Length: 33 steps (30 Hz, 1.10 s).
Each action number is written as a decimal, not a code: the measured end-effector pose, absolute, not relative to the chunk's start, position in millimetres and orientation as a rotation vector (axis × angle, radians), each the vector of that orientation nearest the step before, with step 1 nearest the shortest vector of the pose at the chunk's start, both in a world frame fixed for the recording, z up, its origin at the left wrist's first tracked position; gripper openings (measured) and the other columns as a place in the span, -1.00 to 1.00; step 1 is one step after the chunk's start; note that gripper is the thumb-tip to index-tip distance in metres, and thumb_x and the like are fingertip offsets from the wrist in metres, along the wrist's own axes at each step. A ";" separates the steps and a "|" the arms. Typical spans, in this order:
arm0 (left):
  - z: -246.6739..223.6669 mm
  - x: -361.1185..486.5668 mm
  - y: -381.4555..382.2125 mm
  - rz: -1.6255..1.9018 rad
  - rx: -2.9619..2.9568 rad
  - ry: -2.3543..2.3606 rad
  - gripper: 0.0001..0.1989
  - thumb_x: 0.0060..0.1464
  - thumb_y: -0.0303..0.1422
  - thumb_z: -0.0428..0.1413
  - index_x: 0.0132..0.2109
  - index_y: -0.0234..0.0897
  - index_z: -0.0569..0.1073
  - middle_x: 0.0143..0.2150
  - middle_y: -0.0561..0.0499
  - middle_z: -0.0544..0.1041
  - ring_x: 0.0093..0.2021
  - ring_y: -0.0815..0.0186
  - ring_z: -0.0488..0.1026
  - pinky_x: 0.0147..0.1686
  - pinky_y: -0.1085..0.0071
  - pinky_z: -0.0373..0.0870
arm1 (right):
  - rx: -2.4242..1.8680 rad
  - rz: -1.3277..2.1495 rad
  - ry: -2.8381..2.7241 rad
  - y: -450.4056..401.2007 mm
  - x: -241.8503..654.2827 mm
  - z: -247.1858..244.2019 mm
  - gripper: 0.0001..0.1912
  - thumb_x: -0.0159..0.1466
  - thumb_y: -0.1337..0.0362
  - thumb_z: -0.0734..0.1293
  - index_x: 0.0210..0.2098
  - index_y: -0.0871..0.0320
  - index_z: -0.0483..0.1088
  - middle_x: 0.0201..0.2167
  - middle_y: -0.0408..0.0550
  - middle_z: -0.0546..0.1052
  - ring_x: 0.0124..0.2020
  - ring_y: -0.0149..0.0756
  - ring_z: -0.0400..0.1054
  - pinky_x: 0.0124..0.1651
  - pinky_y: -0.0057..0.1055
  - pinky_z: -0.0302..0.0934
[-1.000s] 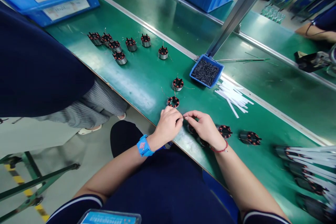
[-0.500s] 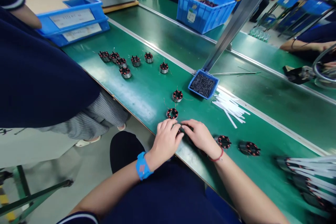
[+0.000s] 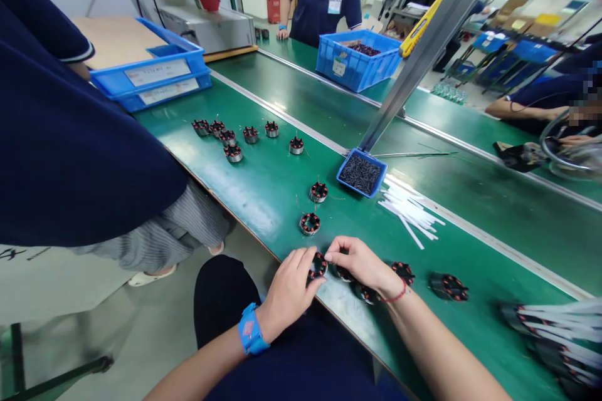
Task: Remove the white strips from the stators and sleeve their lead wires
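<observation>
My left hand (image 3: 289,286) is curled around a wound motor stator (image 3: 318,266), a dark ring with copper-red coils, at the table's near edge. At the ring's right side, the thumb and fingertips of my right hand (image 3: 361,265) are pinched together; anything between them is too small to make out. Partly covered by that hand and wrist are more stators (image 3: 365,294). Just beyond my hands sits another stator (image 3: 310,223) with thin wire ends sticking up, and past it a similar stator (image 3: 318,192). To the right lies a stator with a dark body (image 3: 449,287).
A small blue tray (image 3: 361,191) holds short black tubes, with white strips (image 3: 409,210) beside it. Several stators (image 3: 232,153) stand farther left. A metal post (image 3: 414,59) rises behind the tray. White-tubed parts (image 3: 559,332) lie at right. A co-worker (image 3: 94,150) stands close on my left.
The camera view has tilted up, so everything sits lower in the picture. The stator in my left hand shows more clearly, and my right fingers have drawn into a pinch at its edge.
</observation>
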<state>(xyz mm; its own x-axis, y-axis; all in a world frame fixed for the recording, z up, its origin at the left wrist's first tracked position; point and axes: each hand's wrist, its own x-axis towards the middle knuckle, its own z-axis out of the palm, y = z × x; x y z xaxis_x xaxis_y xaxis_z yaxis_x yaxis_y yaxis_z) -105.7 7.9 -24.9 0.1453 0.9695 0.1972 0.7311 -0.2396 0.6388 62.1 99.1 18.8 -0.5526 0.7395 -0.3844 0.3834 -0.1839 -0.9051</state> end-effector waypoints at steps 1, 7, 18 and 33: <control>-22.5 -105.2 7.6 0.840 2.016 1.611 -0.51 0.12 -0.33 0.10 0.17 -0.25 0.18 0.03 -0.15 0.39 0.04 0.10 0.35 0.04 0.12 0.34 | -1.282 1.773 -1.812 97.6 62.5 21.7 -0.74 0.14 0.12 0.36 -0.49 0.19 0.33 -0.61 -0.25 0.33 -0.59 -0.50 0.08 -0.50 -0.51 0.01; -4.5 -104.9 14.6 0.917 1.911 1.591 -0.52 0.10 -0.34 0.12 0.15 -0.23 0.20 0.01 -0.13 0.39 0.03 0.14 0.35 0.03 0.16 0.36 | -1.269 1.602 -1.695 90.4 63.6 27.8 -0.79 0.15 0.14 0.36 -0.39 0.18 0.41 -0.45 -0.16 0.46 -0.42 -0.40 0.25 -0.29 -0.45 0.14; 12.0 -100.6 24.5 0.898 2.001 1.620 -0.52 0.08 -0.34 0.14 0.14 -0.29 0.25 -0.02 -0.15 0.41 0.00 0.11 0.36 0.01 0.17 0.36 | -1.218 0.862 -2.005 78.1 65.8 32.2 -0.83 0.26 0.22 0.29 -0.43 0.13 0.39 -0.41 -0.10 0.51 -0.31 -0.27 0.34 -0.12 -0.27 0.13; 43.6 -105.6 28.9 0.827 1.678 1.418 -0.60 0.01 -0.36 0.20 0.02 -0.21 0.35 -0.10 0.00 0.44 -0.10 0.25 0.40 -0.08 0.34 0.35 | -0.775 0.569 -2.215 67.2 84.4 22.4 -0.58 0.23 0.52 0.23 0.02 0.01 0.37 -0.16 -0.03 0.52 -0.18 -0.26 0.36 -0.18 -0.25 0.25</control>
<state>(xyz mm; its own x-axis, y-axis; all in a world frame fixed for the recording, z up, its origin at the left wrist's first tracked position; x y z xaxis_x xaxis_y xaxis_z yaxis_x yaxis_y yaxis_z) -105.6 28.9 43.6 0.1682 0.9857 -0.0025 0.4828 -0.0802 0.8721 84.4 67.2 22.4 -0.5675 0.6707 0.4776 0.3578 0.7233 -0.5906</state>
